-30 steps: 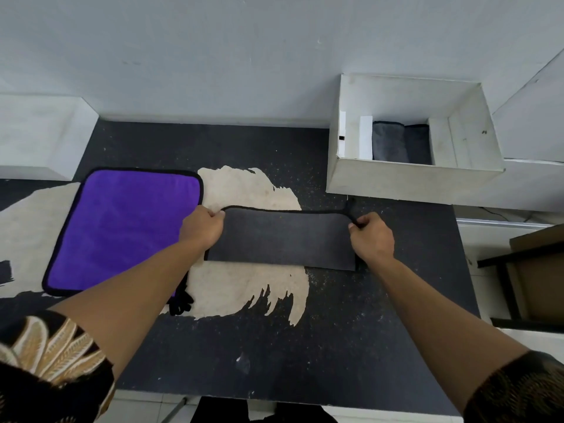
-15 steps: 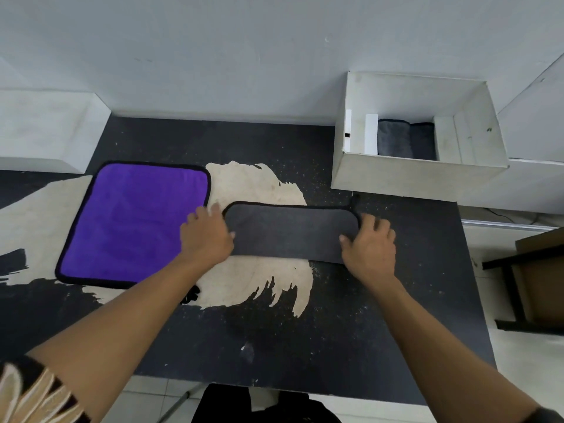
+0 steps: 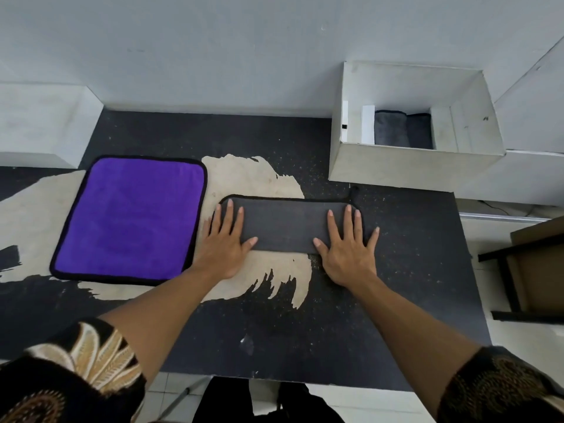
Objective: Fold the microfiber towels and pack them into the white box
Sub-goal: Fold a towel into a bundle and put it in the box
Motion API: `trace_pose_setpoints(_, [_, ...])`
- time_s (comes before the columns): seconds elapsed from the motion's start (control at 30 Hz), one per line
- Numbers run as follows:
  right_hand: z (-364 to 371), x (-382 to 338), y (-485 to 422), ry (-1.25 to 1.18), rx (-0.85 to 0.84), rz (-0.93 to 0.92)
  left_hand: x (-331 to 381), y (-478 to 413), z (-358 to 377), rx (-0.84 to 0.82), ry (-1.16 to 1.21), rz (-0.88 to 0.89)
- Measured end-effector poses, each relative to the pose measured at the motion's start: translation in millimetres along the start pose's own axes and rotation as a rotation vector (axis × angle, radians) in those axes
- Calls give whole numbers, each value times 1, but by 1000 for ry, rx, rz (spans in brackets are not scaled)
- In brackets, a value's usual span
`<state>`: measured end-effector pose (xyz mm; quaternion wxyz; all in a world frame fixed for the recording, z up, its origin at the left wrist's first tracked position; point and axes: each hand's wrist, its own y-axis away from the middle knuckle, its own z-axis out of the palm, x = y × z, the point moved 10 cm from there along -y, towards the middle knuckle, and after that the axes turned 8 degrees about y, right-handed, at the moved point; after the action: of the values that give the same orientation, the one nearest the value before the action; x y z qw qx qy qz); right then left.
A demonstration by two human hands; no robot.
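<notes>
**Towel ends hidden**

The left grip and right grip cover much of both ends of the grey towel. The front wall of the white box hides part of the folded towels. A forearm masks the purple towel at its near corner.

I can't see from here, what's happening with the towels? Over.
Left hand and right hand flat, pressing the folded grey towel. Purple towel unfolded. Nothing between grey towel and white box.

Bare table lies between grey towel and white box. The box's near wall stands in the way; its top is open
</notes>
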<state>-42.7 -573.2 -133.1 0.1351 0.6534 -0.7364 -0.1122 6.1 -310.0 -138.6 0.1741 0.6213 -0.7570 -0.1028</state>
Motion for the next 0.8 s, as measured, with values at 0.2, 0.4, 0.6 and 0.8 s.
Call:
trace_pose_setpoints(0.2, [-24, 13, 8, -219, 111, 215, -19, 17, -50, 318, 105, -152])
trace_pose_setpoints(0.4, [-40, 46, 17, -298, 170, 430, -43, -17, -67, 277, 397, -288])
trace_pose_setpoints(0.6, [-38, 45, 15, -256, 150, 382, -51, -31, -78, 216, 354, -308])
trace_pose_setpoints(0.8, [-35, 49, 13, -367, 87, 419, -49, -20, -81, 275, 359, -295])
